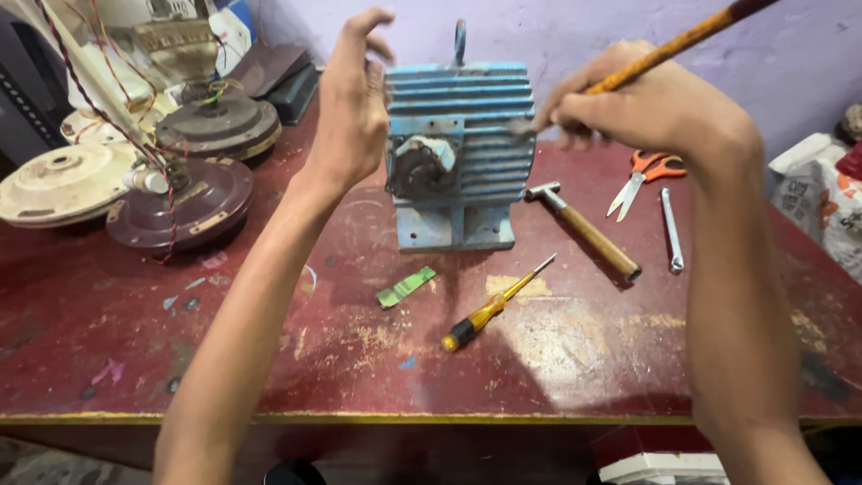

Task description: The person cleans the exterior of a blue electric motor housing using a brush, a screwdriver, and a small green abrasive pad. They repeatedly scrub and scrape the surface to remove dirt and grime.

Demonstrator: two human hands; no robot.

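Note:
A blue finned electric motor with a lifting eye on top stands on a worn red workbench. My left hand is raised against the motor's left end, fingers curled at its upper edge. My right hand holds a long orange-handled brush, its tip touching the fins on the motor's right side. The handle slants up to the right, out of the picture.
A yellow screwdriver, a wooden-handled hammer, orange scissors, a metal spanner and a green scrap lie on the bench. Ceiling fan parts with wires crowd the left. A printed sack sits at right.

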